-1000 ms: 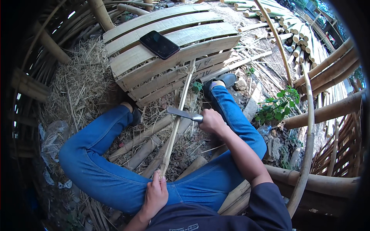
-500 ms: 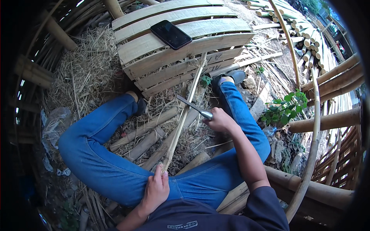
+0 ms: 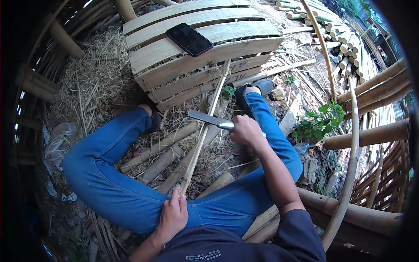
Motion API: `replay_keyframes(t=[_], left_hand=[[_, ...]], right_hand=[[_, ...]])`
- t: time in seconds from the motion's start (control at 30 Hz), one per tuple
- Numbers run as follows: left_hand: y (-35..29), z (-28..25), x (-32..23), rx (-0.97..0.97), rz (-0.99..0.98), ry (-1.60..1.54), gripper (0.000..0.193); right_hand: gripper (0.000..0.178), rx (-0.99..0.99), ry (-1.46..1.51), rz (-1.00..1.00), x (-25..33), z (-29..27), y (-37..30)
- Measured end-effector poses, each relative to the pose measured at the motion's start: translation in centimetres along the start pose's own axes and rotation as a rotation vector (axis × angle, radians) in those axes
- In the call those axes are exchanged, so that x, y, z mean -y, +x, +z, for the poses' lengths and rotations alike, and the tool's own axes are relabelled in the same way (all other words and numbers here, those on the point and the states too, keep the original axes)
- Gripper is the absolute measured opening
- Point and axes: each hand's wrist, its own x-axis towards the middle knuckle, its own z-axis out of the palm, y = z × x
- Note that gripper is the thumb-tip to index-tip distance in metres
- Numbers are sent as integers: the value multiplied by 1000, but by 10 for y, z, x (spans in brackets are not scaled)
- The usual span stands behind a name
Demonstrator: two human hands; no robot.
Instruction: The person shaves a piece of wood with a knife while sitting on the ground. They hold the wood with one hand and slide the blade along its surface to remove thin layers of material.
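A long pale bamboo strip [image 3: 197, 153] slants away from my lap, its far end against the slatted wooden crate [image 3: 183, 72]. Its near end is in my left hand [image 3: 173, 214], fingers closed round it beside my thigh. My right hand [image 3: 245, 130] is wrapped round the handle of a knife [image 3: 202, 117] with a broad, flat metal blade. The blade points left and crosses over the strip near its middle; whether the edge bites into it I cannot tell. Most of the handle is hidden in my fist.
A black phone [image 3: 189, 39] lies on top of the crate. Cut bamboo pieces [image 3: 162, 163] and dry shavings [image 3: 98, 72] cover the ground between and beside my legs. Bamboo poles [image 3: 366, 134] stand at the right, near a leafy green plant [image 3: 321, 121]. Stacked bamboo [image 3: 345, 43] lies at the far right.
The knife has turned to show more of its flat blade, its tip shifting left along with my right hand. My left hand keeps its hold on the strip. The whole view has shifted slightly.
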Motion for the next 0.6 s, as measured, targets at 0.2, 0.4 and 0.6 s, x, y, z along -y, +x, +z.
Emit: replay_keyframes(t=[0.2,0.4,0.6], left_hand=[[5,-1,-1,14,12,7,36],[3,5,-3,-14,11,91,36],[3,1,-2,18,-2,80,38]], right_hand=[[27,38,163,104,-16,7,25],[28,101,158,110,-27,17,30],[30,130,100,118,-20,4,32]])
